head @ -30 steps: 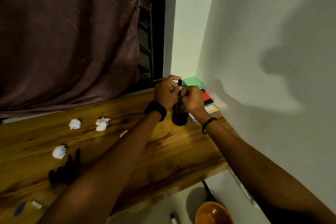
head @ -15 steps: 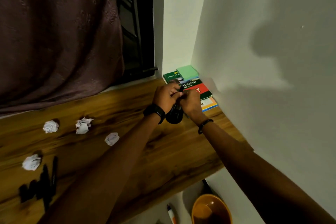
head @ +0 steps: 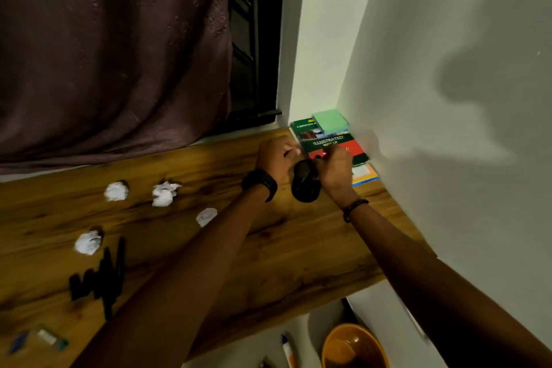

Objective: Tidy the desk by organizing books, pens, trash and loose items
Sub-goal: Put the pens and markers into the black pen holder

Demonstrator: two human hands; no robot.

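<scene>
Both hands meet at a black pen holder (head: 305,187) near the desk's far right corner. My right hand (head: 336,173) grips the holder at its top edge. My left hand (head: 274,155) is pinched on a thin dark pen at the holder's mouth; most of the pen is hidden. Just behind lies a stack of books (head: 331,142) with a green sticky-note pad (head: 330,122) on top. Several crumpled paper balls (head: 163,193) lie on the wooden desk (head: 283,251) to the left. More black pens (head: 103,273) lie near the front left.
A small eraser-like item (head: 46,337) sits at the desk's front left edge. Below the desk stand an orange bin (head: 354,346) and a marker (head: 288,351) on the floor. A wall runs along the right; a curtain (head: 113,48) hangs behind.
The pen that stood up between my hands has gone down toward the holder. The hands and the holder have stayed by the books, while the view has shifted.
</scene>
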